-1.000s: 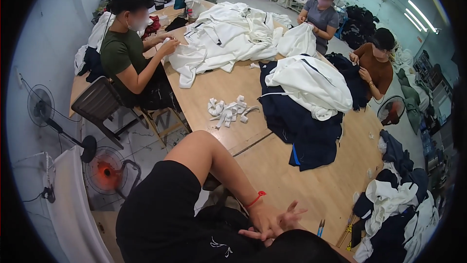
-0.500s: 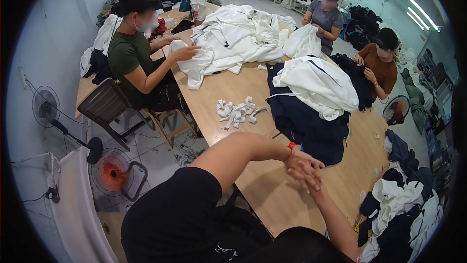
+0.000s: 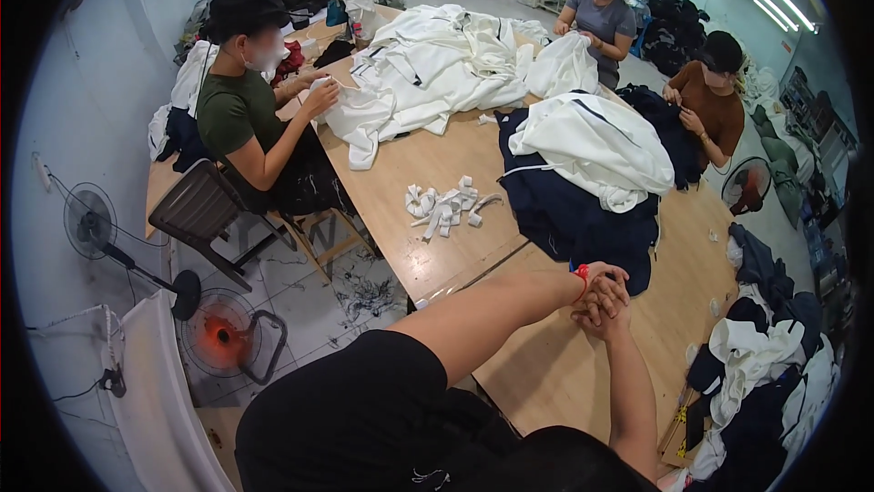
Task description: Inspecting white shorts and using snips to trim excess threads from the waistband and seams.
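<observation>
1. Two hands are shown, left hand [image 3: 603, 277] and right hand [image 3: 617, 312], clasped together with fingers interlaced, each grasped by the other; one red wristband [image 3: 582, 284] is worn on the left.
2. Three co-workers [image 3: 228, 114] and three fans [image 3: 221, 335] are counted.
3. The navy garment pile [image 3: 564, 219] is laid on the table [image 3: 546, 378] just beyond the hands; its near edge is partly hidden by them, and whether it is touched cannot be told.
4. White fabric [image 3: 592, 151] is heaped atop it; white strips [image 3: 446, 207] are scattered left.
5. The near tabletop is crossed by the left forearm [image 3: 510, 310].
</observation>
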Demonstrator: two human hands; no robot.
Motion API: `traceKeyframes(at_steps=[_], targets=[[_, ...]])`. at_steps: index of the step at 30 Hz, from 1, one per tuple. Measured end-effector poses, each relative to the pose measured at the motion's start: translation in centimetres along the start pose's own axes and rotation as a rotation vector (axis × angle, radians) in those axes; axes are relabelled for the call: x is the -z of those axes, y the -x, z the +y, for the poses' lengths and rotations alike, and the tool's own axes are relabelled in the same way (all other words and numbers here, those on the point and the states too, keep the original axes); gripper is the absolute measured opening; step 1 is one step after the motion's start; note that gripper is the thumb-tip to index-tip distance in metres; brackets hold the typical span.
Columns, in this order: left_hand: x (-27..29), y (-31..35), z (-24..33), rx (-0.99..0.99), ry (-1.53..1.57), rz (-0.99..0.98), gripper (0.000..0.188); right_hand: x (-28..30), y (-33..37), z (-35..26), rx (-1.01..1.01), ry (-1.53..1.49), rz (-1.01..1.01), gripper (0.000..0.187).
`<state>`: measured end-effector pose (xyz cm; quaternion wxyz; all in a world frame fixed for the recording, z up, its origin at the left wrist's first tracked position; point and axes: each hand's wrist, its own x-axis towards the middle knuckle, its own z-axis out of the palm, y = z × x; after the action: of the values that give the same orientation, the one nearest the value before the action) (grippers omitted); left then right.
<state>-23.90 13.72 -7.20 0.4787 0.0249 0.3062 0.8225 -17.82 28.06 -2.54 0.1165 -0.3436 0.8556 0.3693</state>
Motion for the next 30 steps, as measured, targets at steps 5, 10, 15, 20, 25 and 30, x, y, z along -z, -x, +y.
traceKeyframes(at_steps=[5, 10, 15, 20, 25, 30], targets=[[-4.2, -2.5, -0.3, -0.089, -0.076, 0.127, 0.034, -2.8, 1.4, 2.6, -0.043, -0.083, -0.02, 0.092], [-3.0, -2.4, 2.1, 0.084, -0.106, 0.213, 0.044, -1.1, 0.1, 3.1, 0.006, -0.167, -0.035, 0.105], [-3.0, -4.4, 3.5, 0.199, -0.16, 0.16, 0.054, -5.1, -1.1, 4.3, -0.024, -0.27, 0.069, 0.102], [-2.5, -6.9, 4.7, 0.322, -0.145, 0.139, 0.058, -8.8, -3.1, 4.9, -0.061, -0.416, 0.183, 0.102], [-0.7, -8.9, 6.4, 0.345, -0.142, 0.074, 0.061, -10.5, -5.0, 5.6, -0.096, -0.315, 0.372, 0.103], [-1.5, -9.1, 7.4, 0.467, -0.207, -0.045, 0.061, -8.4, -3.9, 6.9, -0.061, -0.339, 0.194, 0.099]])
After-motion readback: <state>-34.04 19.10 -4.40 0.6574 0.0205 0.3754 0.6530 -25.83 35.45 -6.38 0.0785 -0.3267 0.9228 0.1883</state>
